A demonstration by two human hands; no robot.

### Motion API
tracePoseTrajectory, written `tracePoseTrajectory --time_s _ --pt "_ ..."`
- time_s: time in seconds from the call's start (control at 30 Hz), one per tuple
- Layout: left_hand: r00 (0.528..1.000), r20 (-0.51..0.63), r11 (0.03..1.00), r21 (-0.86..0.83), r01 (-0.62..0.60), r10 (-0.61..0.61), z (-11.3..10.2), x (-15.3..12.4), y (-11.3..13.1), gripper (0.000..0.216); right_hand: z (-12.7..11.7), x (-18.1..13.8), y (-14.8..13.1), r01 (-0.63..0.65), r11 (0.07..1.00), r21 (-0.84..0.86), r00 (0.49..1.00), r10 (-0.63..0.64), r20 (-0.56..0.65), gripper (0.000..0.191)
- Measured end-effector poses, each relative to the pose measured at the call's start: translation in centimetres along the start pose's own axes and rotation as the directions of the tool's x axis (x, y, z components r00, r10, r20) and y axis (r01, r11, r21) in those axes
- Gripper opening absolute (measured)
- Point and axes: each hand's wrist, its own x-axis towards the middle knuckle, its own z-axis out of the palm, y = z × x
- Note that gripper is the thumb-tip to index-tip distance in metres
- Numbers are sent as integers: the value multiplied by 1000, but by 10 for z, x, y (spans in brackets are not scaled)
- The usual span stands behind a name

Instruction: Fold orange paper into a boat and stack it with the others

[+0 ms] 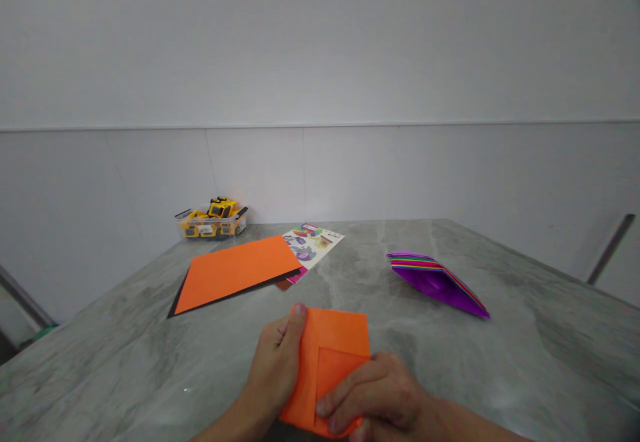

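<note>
A folded piece of orange paper (336,327) is held up close in front of me, over the near part of the table. A smaller rectangular flap shows on its lower right face. My left hand (277,357) grips the left edge, thumb on the front and the other fingers hidden behind. At the lower right, my right hand (383,392) is closed on the paper, fingers lying across the flap and thumb low at the bottom edge.
Orange sheets (240,272) with a black sheet beneath lie to the left, partly over a printed leaflet (320,242). A clear plastic box (213,225) of yellow toy vehicles stands at the back left. A purple folded paper stack (435,282) with multicoloured edges rests right on the grey marbled table (480,375).
</note>
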Motion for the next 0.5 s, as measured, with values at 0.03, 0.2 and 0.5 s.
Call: tracePoseTrajectory --time_s 0.03,0.2,0.5 --pt "1000 11 999 -41 21 -20 -1 1 -2 58 0 -1 1 20 999 -28 1000 -20 -12 32" --pt "948 302 945 -267 188 -103 -2 -1 -1 39 -6 -7 2 133 906 -402 991 -121 55 22" --pt "868 491 871 -394 294 -71 1 -11 1 23 -13 -3 -1 174 885 -431 982 -190 7 29"
